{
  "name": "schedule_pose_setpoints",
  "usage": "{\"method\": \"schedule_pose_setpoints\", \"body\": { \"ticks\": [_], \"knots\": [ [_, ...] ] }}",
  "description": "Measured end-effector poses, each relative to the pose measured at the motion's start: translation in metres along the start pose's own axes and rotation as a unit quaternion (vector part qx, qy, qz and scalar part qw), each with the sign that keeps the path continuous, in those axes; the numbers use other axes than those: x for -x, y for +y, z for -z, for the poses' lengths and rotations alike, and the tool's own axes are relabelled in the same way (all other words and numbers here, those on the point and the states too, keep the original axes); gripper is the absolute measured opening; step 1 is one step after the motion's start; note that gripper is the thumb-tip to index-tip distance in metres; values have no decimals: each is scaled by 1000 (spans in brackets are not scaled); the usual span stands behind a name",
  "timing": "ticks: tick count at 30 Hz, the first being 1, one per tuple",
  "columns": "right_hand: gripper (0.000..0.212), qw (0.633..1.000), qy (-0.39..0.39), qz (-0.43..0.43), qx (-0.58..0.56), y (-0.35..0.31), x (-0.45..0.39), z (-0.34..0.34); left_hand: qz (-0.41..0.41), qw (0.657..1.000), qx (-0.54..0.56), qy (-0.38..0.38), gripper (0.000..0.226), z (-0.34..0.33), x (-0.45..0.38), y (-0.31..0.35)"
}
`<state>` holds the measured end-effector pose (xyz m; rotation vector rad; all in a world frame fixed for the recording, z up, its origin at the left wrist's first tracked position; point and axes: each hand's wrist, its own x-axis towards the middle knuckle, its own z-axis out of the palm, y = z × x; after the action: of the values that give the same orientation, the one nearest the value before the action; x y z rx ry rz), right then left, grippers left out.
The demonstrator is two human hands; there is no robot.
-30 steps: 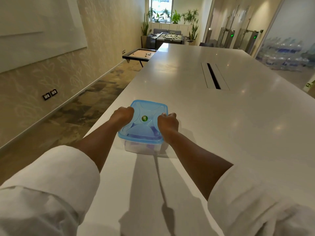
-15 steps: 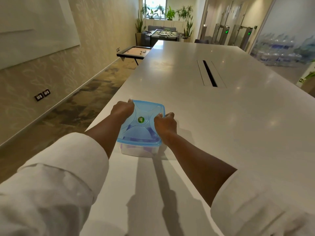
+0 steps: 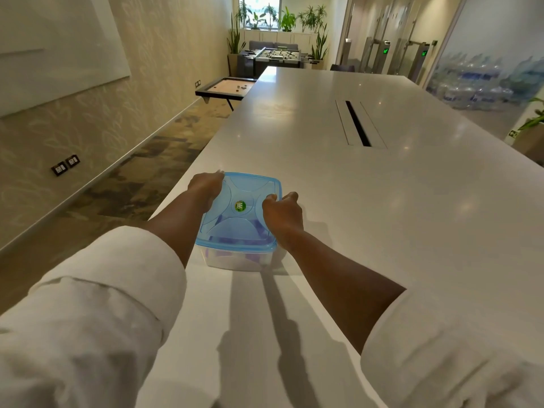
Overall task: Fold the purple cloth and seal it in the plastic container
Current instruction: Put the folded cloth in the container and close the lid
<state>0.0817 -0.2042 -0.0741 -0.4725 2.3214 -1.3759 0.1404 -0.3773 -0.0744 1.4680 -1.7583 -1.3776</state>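
Observation:
A clear plastic container [image 3: 235,262] stands on the white table [image 3: 368,219] close to its left edge. Its translucent blue lid [image 3: 235,231], with a green sticker in the middle, lies on top. The purple cloth [image 3: 219,252] shows dimly through the lid and the clear wall. My left hand [image 3: 206,187] grips the lid's far left corner, fingers curled over the edge. My right hand [image 3: 282,213] grips the right edge, thumb on top of the lid.
The table's left edge [image 3: 188,178] drops to the carpet just beside the container. A dark cable slot [image 3: 357,123] runs down the table's middle, farther off. A low game board [image 3: 226,88] and a foosball table [image 3: 276,55] stand beyond.
Both hands have slid along the lid's sides toward its far end, the left one to the far left corner. The container stays in place.

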Motion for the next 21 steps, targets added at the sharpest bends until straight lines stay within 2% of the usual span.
{"method": "schedule_pose_setpoints", "body": {
  "ticks": [7,13,21],
  "knots": [
    [36,1000,0,1,1,0,0,1,-2,1000,-6,7,53,-2,-5,-5],
    [38,1000,6,-9,5,0,1,0,-31,991,-123,43,64,-4,4,-5],
    [40,999,17,-7,27,-2,3,0,-68,976,-204,-19,56,5,22,-11]
  ]
}}
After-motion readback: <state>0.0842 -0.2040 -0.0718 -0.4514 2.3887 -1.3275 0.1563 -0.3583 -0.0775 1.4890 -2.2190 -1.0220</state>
